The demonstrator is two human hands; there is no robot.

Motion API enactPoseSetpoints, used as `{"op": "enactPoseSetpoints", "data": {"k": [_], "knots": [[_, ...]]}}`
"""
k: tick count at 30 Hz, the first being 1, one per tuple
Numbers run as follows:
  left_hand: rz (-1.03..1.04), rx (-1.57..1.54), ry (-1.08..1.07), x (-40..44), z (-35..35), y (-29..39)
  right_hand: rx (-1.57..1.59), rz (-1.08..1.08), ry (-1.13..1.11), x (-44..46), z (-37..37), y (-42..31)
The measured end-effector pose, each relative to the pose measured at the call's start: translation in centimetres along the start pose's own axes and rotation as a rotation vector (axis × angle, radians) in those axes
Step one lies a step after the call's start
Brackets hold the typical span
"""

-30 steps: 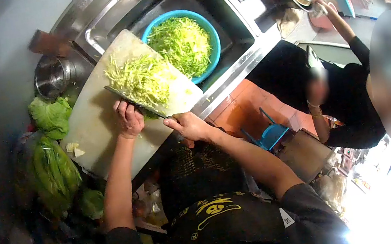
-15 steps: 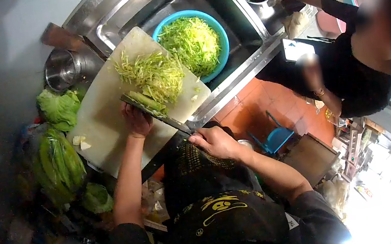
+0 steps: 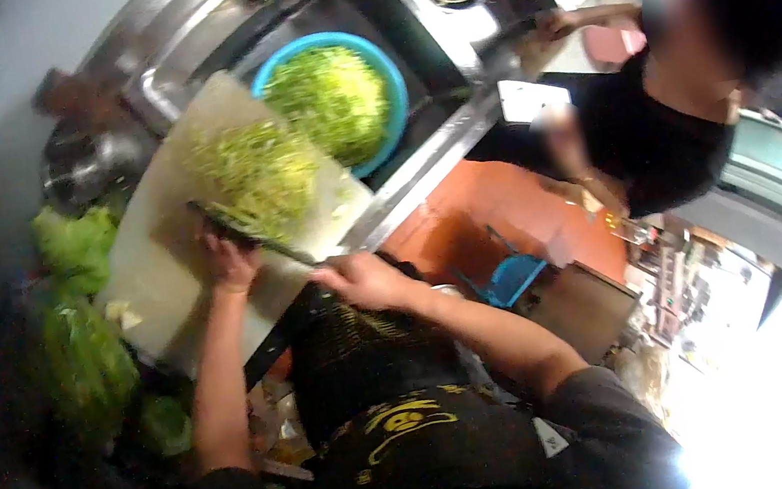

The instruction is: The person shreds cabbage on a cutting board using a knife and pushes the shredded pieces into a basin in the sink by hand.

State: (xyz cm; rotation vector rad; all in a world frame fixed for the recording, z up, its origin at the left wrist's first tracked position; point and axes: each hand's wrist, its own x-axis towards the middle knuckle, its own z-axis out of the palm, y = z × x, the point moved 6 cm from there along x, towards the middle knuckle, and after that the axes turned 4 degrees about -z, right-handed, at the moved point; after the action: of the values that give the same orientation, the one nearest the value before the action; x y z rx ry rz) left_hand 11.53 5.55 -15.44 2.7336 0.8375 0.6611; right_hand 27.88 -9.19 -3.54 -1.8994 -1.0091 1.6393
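Note:
My right hand [image 3: 363,281] is closed around the handle of a cleaver [image 3: 282,248], whose dark blade slants up to the left across the cutting board. My left hand [image 3: 230,265] is on the near side of the blade, against or very close to it, with its fingers somewhat apart; motion blur hides the exact contact. Beyond the blade lies a heap of shredded green vegetable [image 3: 261,175] on the white cutting board [image 3: 147,271]. A blue basket [image 3: 402,106] full of shredded greens [image 3: 329,102] stands in the sink behind the board.
Left of the board are a leafy green head [image 3: 76,246], bagged green vegetables [image 3: 91,365] and a metal pot [image 3: 87,169]. The steel sink edge [image 3: 444,156] runs along the right. A co-worker [image 3: 636,127] stands beyond it, near a blue stool [image 3: 514,279] on the red floor.
The view has shifted, so everything sits further left and blurrier. The green pieces seen along the blade no longer stand out clearly. My left hand's fingers look more spread; my right hand keeps the cleaver.

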Motion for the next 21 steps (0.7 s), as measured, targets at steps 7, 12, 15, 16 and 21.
{"op": "enactPoseSetpoints", "data": {"k": [7,12,15,16,21], "knots": [[-0.007,-0.052,0.121,2.2,-3.3,0.7,0.067,-0.039,0.087,2.6,0.5,0.5],[-0.108,-0.207,0.159,3.0,-5.5,1.6,0.152,0.070,0.050,0.9,-0.2,2.1],[-0.132,-0.109,0.113,1.9,-6.3,1.4,0.043,0.076,0.077,-0.8,-0.4,3.0],[-0.181,-0.054,0.012,1.5,-6.1,1.2,0.032,-0.033,0.135,-1.4,-0.4,2.8],[-0.279,-0.204,0.040,2.6,-7.6,1.9,-0.024,-0.071,0.088,-4.4,-1.6,-1.2]]}}
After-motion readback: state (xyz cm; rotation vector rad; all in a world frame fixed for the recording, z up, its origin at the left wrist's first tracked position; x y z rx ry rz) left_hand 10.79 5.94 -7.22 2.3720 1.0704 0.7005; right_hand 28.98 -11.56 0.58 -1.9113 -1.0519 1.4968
